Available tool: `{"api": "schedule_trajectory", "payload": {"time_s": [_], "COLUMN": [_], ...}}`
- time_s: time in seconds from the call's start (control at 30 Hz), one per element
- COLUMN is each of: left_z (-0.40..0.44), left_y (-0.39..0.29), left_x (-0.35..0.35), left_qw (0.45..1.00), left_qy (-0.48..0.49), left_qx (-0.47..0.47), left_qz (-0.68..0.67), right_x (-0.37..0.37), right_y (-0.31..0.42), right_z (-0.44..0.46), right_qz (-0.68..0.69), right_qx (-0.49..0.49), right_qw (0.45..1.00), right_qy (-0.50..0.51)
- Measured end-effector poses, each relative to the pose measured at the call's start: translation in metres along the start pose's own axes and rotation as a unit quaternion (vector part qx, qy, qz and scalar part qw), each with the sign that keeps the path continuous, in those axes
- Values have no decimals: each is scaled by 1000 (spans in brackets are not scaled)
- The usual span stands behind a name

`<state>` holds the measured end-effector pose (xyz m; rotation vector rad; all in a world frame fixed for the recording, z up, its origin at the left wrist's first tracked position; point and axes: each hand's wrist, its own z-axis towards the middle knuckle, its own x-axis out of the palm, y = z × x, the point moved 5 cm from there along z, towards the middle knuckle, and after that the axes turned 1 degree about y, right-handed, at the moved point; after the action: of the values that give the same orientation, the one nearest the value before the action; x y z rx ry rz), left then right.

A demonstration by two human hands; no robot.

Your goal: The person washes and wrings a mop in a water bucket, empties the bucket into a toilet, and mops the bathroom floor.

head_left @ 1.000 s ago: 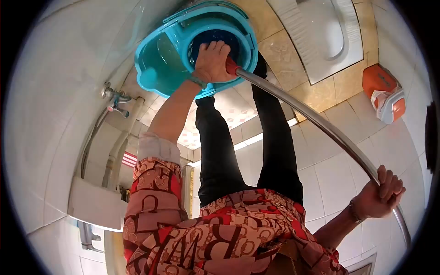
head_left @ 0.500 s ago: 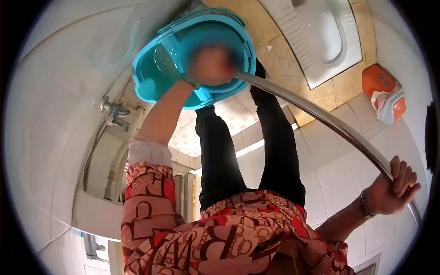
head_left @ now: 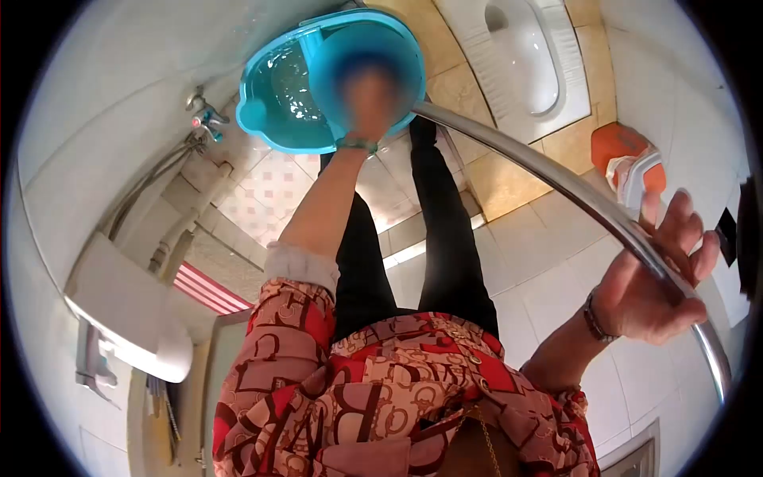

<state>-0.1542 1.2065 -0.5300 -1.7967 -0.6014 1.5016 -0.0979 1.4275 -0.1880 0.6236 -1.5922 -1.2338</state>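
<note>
A turquoise bucket (head_left: 252,119) with water in its left part stands on the floor at the top. My left hand (head_left: 371,99) is over its round right part, near something dark blue; a blur hides its fingers. A long metal pole (head_left: 548,169) runs from beside that hand down to the right. Around the pole's upper length is my right hand (head_left: 656,274), its fingers loosened and spread, with the pole lying across the palm.
A squat toilet (head_left: 528,67) is at the top right, with an orange bin (head_left: 620,151) below it. On the left are a wall tap (head_left: 208,119), hoses and a white basin (head_left: 127,298). My legs stand on the tiled floor.
The view has shifted, and the bucket's water shows more. My right hand has gone from a closed grip on the pole to spread fingers. My left hand has stayed over the bucket.
</note>
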Motion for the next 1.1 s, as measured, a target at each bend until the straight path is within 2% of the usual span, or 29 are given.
{"api": "schedule_trajectory", "payload": {"time_s": [0.03,0.1,0.13,0.17,0.23,0.27,0.33,0.37,0.43,0.47,0.5,0.53,0.6,0.67,0.73,0.8,0.87,1.1], "left_z": [0,0,2,2,0,-1,-4,-11,-22,-29,-33,-34,-40,-36,-25,-17,-12,7], "left_y": [5,4,2,-1,-4,-5,-5,-8,-27,-39,-44,-40,-31,-14,-2,5,7,28], "left_x": [6,2,-3,-6,-8,-8,-9,-8,-16,-21,-22,-20,-20,-23,-29,-19,-12,12], "left_qw": [1000,999,997,994,994,993,993,991,986,980,973,973,968,962,961,957,957,944], "left_qy": [23,37,63,90,86,89,75,76,101,126,184,185,159,154,98,117,116,169], "left_qx": [11,20,44,67,73,83,96,107,126,143,113,113,188,212,236,245,263,267], "left_qz": [14,26,8,-10,-5,2,5,6,34,60,84,85,38,76,107,104,46,94], "right_x": [11,19,19,12,23,17,11,12,7,7,4,2,-3,-15,-25,-30,-38,-54], "right_y": [-5,-28,-54,-88,-142,-162,-168,-166,-147,-138,-132,-128,-126,-128,-131,-134,-138,-166], "right_z": [1,9,10,7,1,-5,-11,-21,-44,-59,-73,-84,-97,-104,-107,-104,-101,-84], "right_qz": [-38,-46,-19,-107,-270,-230,-162,-162,-88,-114,-116,-132,-146,-144,-144,-125,-108,-86], "right_qx": [-27,31,117,151,201,254,145,149,129,112,88,85,83,104,127,148,153,208], "right_qw": [999,994,978,962,903,910,948,947,984,986,989,988,985,981,974,964,963,940], "right_qy": [7,95,174,200,269,234,232,232,86,50,31,11,-30,-76,-122,-181,-195,-258]}}
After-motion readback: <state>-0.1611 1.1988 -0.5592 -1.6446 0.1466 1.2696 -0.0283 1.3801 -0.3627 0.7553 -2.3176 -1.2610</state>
